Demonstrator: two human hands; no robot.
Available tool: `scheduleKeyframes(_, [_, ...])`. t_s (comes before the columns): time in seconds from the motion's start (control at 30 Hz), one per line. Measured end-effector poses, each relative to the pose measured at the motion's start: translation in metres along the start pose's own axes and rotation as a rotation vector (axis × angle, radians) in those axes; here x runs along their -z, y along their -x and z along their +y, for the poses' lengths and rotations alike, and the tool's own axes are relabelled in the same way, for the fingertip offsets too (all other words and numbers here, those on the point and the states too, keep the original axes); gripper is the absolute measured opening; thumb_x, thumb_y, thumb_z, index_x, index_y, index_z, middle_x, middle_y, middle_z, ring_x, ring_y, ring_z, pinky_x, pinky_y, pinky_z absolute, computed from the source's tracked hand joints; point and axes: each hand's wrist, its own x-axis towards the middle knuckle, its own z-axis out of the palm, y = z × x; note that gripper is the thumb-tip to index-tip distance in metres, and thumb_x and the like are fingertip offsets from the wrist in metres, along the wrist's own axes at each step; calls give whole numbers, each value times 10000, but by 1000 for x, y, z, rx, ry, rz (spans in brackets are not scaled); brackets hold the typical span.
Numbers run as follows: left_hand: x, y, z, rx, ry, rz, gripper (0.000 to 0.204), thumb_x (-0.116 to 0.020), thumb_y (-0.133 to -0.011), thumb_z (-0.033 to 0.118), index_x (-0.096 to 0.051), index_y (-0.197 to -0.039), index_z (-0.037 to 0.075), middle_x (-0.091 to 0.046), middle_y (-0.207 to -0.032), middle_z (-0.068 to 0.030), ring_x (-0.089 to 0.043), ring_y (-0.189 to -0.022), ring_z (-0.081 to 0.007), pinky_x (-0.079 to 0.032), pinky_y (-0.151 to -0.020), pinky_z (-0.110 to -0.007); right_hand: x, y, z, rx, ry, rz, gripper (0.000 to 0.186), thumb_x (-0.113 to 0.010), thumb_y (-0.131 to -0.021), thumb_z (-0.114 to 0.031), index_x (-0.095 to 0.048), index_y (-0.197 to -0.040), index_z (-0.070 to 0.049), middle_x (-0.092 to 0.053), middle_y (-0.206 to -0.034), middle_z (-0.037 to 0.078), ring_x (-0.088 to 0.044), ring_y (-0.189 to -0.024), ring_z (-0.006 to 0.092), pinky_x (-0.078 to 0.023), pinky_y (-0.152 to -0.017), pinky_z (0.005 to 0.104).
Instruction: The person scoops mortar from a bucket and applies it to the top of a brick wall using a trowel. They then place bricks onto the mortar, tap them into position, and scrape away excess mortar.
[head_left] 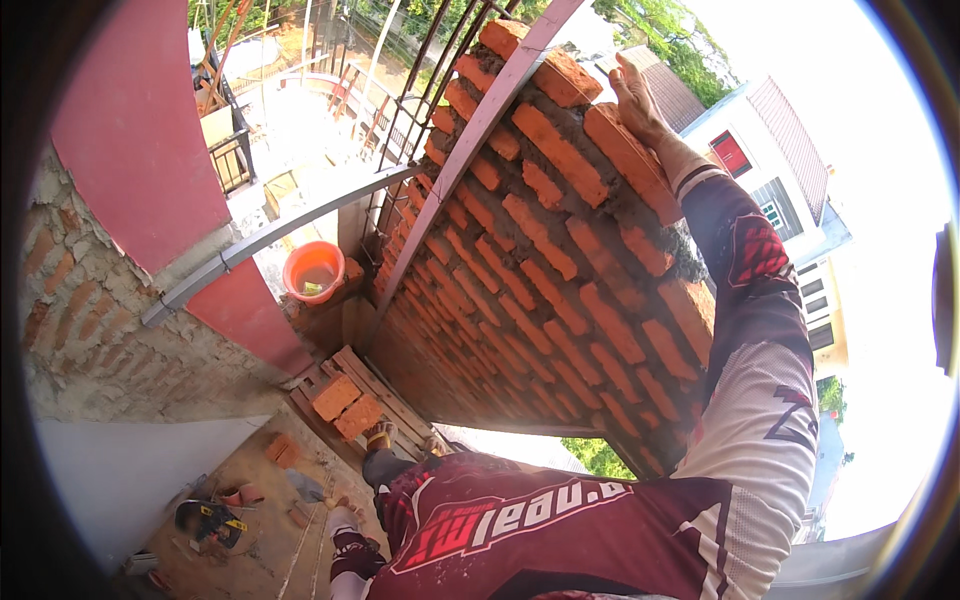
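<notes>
Orange and atop the wall (pixel 540 235): touching the brick (pixel 630 160) with right hand (pixel 640 100) open, likely to steady it; seemingly gripping a trowel (pixel 306 487) in left hand (pixel 345 503).

- The brick wall (pixel 550 260) rises before the person, with a slanted bar (pixel 470 150) across its left part.
- The right hand (pixel 637 105) lies against a brick (pixel 628 155) along the wall's top edge.
- A crossbar (pixel 290 225) runs left from near the slanted bar.
- Left of the brick wall, near the crossbar, sits a bucket (pixel 325 258).
- Two loose bricks (pixel 358 416) lie side by side on planks (pixel 398 408), beside the feet (pixel 380 437).
- Houses (pixel 765 165) stand beyond the wall, to the right.
</notes>
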Motion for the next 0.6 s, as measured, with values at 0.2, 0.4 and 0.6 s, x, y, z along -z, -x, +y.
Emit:
scheduleKeyframes(0.2, [-22, 0, 26, 127, 25, 102, 318, -681, -929, 350, -567, -1180, 191, -565, -977, -55, -574, -745, -324, -413, -642, -526, 4, -3, -4, -7, 21, 141, 608, -406, -1070, -412, -322, -1560, -62, -400, -1498, 275, -409, -1401, 368, -338, -1157, 477])
scheduleKeyframes(0.4, [-69, 20, 60, -65, -335, 21, 320, -646, -925, 428, -519, -861, 141, -499, -668, -20, -509, -548, -248, -376, -492, -444, 11, 18, -38, 88, 159, 173, 594, -436, -1064, -426, -357, -1542, -82, -380, -1511, 255, -362, -1418, 414, -312, -1172, 505])
scheduleKeyframes(0.6, [-166, 88, 105, -465, -404, -98, 210, -746, -884, 237, -595, -902, 93, -597, -684, -12, -609, -580, -160, -473, -518, -334, 67, 106, -155, 421, 74, -120, 486, -554, -1048, -324, -508, -1434, -33, -624, -1272, 187, -638, -1151, 292, -522, -989, 427])
